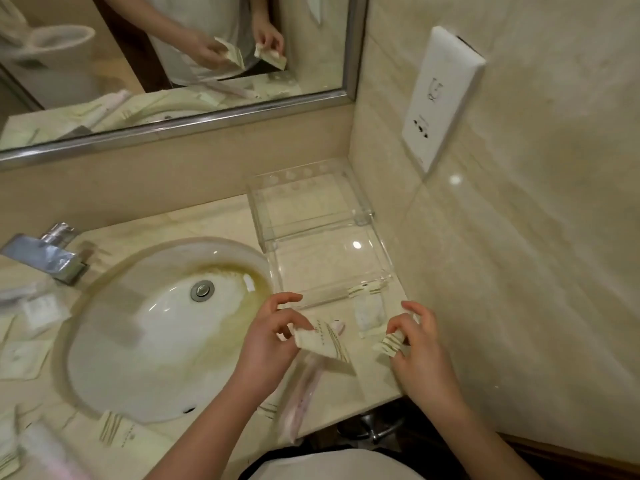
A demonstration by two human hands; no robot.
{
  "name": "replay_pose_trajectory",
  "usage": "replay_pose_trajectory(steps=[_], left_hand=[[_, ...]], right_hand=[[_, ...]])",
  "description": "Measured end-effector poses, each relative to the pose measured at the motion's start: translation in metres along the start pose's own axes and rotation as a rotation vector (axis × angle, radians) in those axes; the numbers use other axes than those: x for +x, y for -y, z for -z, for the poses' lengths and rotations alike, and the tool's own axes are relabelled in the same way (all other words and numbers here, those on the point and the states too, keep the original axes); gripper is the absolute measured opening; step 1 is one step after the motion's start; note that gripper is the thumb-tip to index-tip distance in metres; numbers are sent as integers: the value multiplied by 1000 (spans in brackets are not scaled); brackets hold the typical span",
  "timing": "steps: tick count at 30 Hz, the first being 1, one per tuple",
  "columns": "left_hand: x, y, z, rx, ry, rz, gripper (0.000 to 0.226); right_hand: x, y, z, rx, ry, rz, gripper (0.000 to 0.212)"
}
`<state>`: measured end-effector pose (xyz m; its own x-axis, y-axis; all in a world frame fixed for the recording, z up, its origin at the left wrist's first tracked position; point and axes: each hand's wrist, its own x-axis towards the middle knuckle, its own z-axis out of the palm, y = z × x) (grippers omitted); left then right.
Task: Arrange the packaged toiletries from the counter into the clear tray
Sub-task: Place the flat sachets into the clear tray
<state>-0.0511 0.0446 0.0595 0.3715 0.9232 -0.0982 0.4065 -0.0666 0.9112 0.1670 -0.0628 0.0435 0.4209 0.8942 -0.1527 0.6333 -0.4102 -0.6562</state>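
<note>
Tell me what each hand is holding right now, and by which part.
The left hand pinches a cream striped packet at its upper end. The right hand pinches a smaller striped packet at its right end.

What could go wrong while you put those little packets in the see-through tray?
The packet in the left hand hangs right beside the open sink, so a slip might drop it in. The clear tray is hard to see, so the right hand could bump its front edge. The long pink packet overhangs the counter edge and may slide off.
</note>
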Motion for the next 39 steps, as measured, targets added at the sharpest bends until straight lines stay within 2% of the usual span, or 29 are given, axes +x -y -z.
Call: replay_pose_trajectory(steps=[3, 6, 8, 10, 13, 15, 20, 23, 26, 28, 30, 32, 36, 39], left_hand=[[-2, 6, 24, -182, -135, 36, 38], [4, 12, 37, -233, -204, 32, 40], [10, 18, 43, -265, -224, 36, 36], [17, 24, 46, -299, -223, 45, 33], [23, 32, 49, -302, -199, 55, 31], [25, 35, 51, -314, -192, 61, 29], [29, 36, 51, -327, -150, 36, 26], [37, 31, 48, -334, -123, 31, 35], [54, 28, 49, -466, -53, 20, 45], [72, 23, 44, -500, -59, 65, 35], [93, 19, 34, -371, -125, 112, 20], [114, 20, 22, -183, -123, 109, 10], [148, 38, 4, 142, 13, 158, 26], [160, 52, -7, 358, 90, 129, 34]], right_hand=[[-2, 33, 4, 218, -40, 79, 37], [6, 60, -6, 326, -3, 87, 37], [16, 74, -16, 419, -20, -11, 27], [28, 86, -19, 570, -38, -182, 14], [44, 96, -20, 875, -8, -491, 18], [49, 102, -18, 1030, -11, -631, 21], [55, 103, -14, 1143, -51, -646, 25], [60, 94, -8, 1222, -75, -639, 26], [68, 83, -4, 1265, -114, -679, 22], [75, 73, -3, 1246, -139, -706, 18], [83, 62, -4, 1058, -124, -693, 14], [90, 57, -6, 870, -120, -618, 13], [119, 55, -15, 547, -189, -504, 12], [145, 44, -26, 284, -174, -481, 27]])
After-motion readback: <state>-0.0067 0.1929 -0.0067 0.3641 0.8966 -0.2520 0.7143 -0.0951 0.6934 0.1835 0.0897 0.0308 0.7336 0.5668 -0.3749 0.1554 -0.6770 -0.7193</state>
